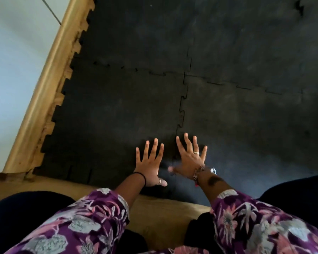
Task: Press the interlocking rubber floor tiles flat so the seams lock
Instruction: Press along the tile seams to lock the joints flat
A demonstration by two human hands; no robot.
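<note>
Black interlocking rubber floor tiles cover the floor ahead of me. The near left tile (114, 116) meets the near right tile (246, 125) along a toothed seam (182, 110) that runs away from me. A cross seam (154, 72) joins them to the far tiles (228, 33). My left hand (151, 162) lies flat on the near left tile, fingers spread. My right hand (189, 158) is spread palm-down just right of the seam, at the tile's near edge. Neither hand holds anything.
A wooden skirting board (44, 85) and a pale wall (13, 61) run along the left, with the tiles' toothed edge against bare wood floor. Bare wood floor (158, 213) shows between my knees, which are in dark trousers.
</note>
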